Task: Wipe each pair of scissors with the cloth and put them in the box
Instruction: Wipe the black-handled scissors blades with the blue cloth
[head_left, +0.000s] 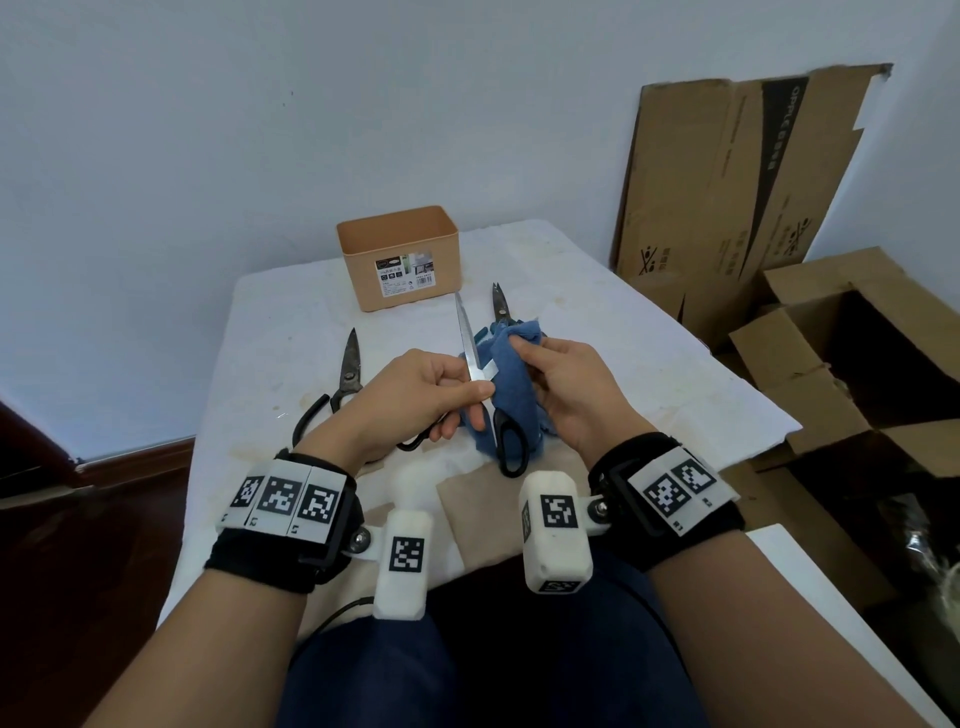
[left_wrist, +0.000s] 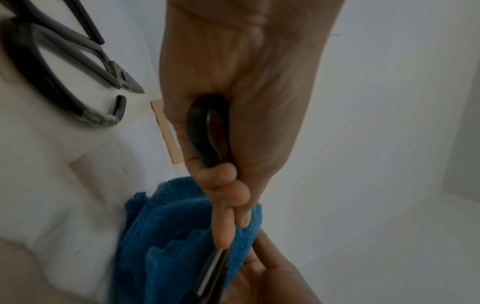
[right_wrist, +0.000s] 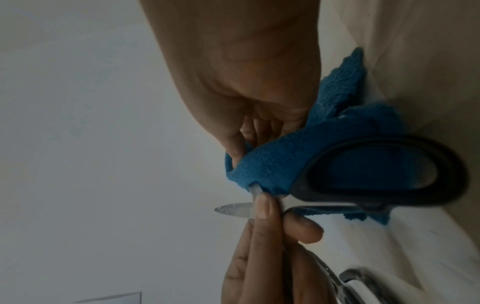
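Note:
My left hand (head_left: 457, 397) grips a pair of black-handled scissors (head_left: 511, 441) with its blades spread; one silver blade (head_left: 464, 327) points up toward the box. My right hand (head_left: 527, 353) pinches the blue cloth (head_left: 514, 387) round the other blade. In the left wrist view, my left hand (left_wrist: 228, 185) curls over a black handle loop (left_wrist: 205, 133) above the cloth (left_wrist: 168, 226). In the right wrist view, my right hand (right_wrist: 246, 144) holds the cloth (right_wrist: 272, 164) on the blade beside the handle (right_wrist: 376, 170). The tan box (head_left: 397, 257) stands at the table's far side.
A dark pair of scissors (head_left: 343, 384) lies on the white table (head_left: 649, 364) left of my hands. Another pair (head_left: 501, 306) lies behind the cloth, tips toward the box. Cardboard boxes (head_left: 857, 364) stand right of the table, and flattened cardboard (head_left: 727, 182) leans on the wall.

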